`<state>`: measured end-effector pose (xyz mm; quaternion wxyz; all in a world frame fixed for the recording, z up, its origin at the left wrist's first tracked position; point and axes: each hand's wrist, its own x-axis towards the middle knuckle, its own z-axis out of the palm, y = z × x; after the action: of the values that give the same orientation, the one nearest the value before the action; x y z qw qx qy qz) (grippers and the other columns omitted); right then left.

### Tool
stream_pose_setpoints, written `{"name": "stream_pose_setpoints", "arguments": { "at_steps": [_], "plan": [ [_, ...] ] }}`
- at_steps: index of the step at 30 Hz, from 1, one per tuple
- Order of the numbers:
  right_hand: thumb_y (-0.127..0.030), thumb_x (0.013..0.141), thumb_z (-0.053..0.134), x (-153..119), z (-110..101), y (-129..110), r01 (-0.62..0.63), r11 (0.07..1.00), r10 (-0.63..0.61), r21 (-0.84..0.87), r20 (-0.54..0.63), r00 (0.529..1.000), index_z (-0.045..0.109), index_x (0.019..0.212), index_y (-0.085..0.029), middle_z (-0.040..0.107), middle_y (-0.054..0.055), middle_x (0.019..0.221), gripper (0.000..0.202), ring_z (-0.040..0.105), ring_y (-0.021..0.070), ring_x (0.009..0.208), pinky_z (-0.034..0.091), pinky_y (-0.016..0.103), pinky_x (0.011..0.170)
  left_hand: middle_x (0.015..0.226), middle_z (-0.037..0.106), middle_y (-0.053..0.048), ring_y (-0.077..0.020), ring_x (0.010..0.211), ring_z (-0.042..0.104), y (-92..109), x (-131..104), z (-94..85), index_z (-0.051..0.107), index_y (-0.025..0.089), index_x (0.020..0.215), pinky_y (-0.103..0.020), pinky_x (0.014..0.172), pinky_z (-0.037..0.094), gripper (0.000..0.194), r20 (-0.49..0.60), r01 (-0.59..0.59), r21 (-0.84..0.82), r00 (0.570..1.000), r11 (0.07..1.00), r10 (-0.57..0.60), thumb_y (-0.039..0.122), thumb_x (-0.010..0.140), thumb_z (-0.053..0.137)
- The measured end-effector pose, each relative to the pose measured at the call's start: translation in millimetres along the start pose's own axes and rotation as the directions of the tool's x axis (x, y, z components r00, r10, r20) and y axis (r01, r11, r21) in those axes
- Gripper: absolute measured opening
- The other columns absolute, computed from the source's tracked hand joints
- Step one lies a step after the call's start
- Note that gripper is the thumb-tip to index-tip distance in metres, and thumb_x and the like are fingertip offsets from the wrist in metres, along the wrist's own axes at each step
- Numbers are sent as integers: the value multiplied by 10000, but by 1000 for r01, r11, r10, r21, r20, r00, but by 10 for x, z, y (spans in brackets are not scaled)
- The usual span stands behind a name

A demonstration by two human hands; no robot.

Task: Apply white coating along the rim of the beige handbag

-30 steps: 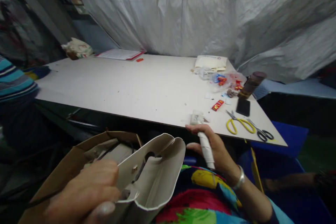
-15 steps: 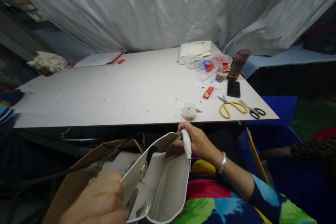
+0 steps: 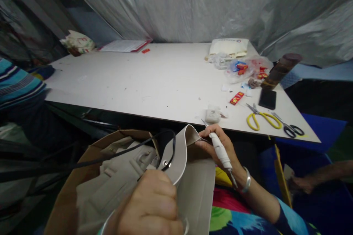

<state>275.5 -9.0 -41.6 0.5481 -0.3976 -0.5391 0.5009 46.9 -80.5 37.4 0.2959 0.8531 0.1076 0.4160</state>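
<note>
My left hand (image 3: 150,205) grips a beige leather bag piece (image 3: 193,180) held over my lap, near its metal eyelet. My right hand (image 3: 220,147) holds a thin white pen-like tool (image 3: 219,148) and also pinches the upper corner of the leather piece. A black cord (image 3: 116,153) runs from the left across the piece. Under it sits a brown cardboard box (image 3: 82,165) filled with more beige leather parts.
A white table (image 3: 154,80) stands in front. On its right side lie yellow scissors (image 3: 260,119), black scissors (image 3: 289,128), a black phone (image 3: 267,98), a brown bottle (image 3: 281,69), small red packets and a plastic bag (image 3: 242,69). A person in a striped sleeve (image 3: 16,84) is at the left.
My right hand moved onto the upper corner of the leather piece with the tool. My left hand turned the piece more upright, showing its eyelet. The view shifted.
</note>
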Motion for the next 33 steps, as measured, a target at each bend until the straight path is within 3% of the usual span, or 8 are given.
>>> {"name": "stream_pose_setpoints", "arguments": {
  "at_steps": [4, 6, 8, 13, 17, 21, 26, 33],
  "plan": [
    [-293, 869, 839, -23, 81, -194, 43, 998, -47, 37, 97, 994, 596, 955, -248, 717, 3, 957, 261, 647, 141, 808, 523, 236, 720, 661, 661, -29, -165, 567, 658, -288, 64, -291, 735, 187, 994, -273, 520, 536, 304, -203, -106, -380, 979, 919, 28, 460, 1000, 600],
    [-307, 885, 833, -52, 108, -234, 57, 998, -60, 27, 128, 990, 600, 959, -249, 720, 5, 956, 251, 651, 140, 800, 521, 236, 711, 773, 685, -36, -156, 680, 664, -435, 28, -448, 772, 192, 982, -248, 606, 580, 249, -498, -109, -346, 863, 932, -84, 410, 963, 654],
    [-328, 904, 822, -80, 120, -226, 64, 998, -65, 10, 147, 987, 606, 963, -249, 719, 9, 953, 237, 654, 142, 793, 513, 237, 691, 995, 724, -72, -194, 898, 687, -548, -7, -525, 800, 195, 1037, -282, 796, 610, 213, -596, 65, -316, 762, 946, -251, 353, 925, 710],
    [-305, 957, 766, -85, 93, -158, 106, 994, -101, -15, 198, 975, 624, 1020, -259, 717, 12, 994, 163, 666, 147, 837, 512, 245, 720, 1374, 648, -141, -303, 1293, 595, -683, 33, -501, 757, 212, 1246, -353, 1056, 519, 391, -202, 501, -335, 789, 798, -580, 424, 919, 772],
    [-224, 976, 709, -38, 52, -173, 190, 977, -167, -100, 202, 965, 628, 1033, -261, 712, 10, 1009, 105, 659, 149, 853, 509, 254, 748, 1356, 671, -149, -304, 1194, 632, -763, 110, -633, 674, 202, 1392, -369, 990, 530, 652, 65, 625, -257, 772, 737, -632, 600, 885, 773],
    [-172, 982, 640, 26, 32, -202, 281, 943, -244, -182, 200, 949, 616, 1001, -251, 686, 14, 961, 85, 640, 161, 832, 502, 279, 759, 1210, 711, -120, -235, 959, 651, -870, 191, -766, 667, 182, 1373, -330, 834, 544, 655, 147, 655, -128, 755, 745, -639, 622, 894, 747],
    [-192, 994, 614, 78, 44, -200, 379, 904, -300, -198, 337, 892, 609, 988, -257, 656, 2, 939, 65, 604, 164, 829, 481, 294, 789, 1264, 686, -108, -290, 1171, 639, -941, 404, -605, 655, 195, 1348, -413, 1051, 508, 608, 210, 543, 16, 819, 839, -534, 556, 877, 789],
    [-176, 1015, 598, 71, -56, -150, 321, 919, -275, -229, 212, 938, 607, 989, -251, 666, 9, 956, 80, 638, 166, 850, 491, 287, 772, 1447, 655, -105, -313, 1336, 599, -1004, 388, -626, 616, 193, 1431, -458, 1182, 444, 513, 297, 639, 47, 725, 768, -622, 475, 1003, 614]
  ]
}}
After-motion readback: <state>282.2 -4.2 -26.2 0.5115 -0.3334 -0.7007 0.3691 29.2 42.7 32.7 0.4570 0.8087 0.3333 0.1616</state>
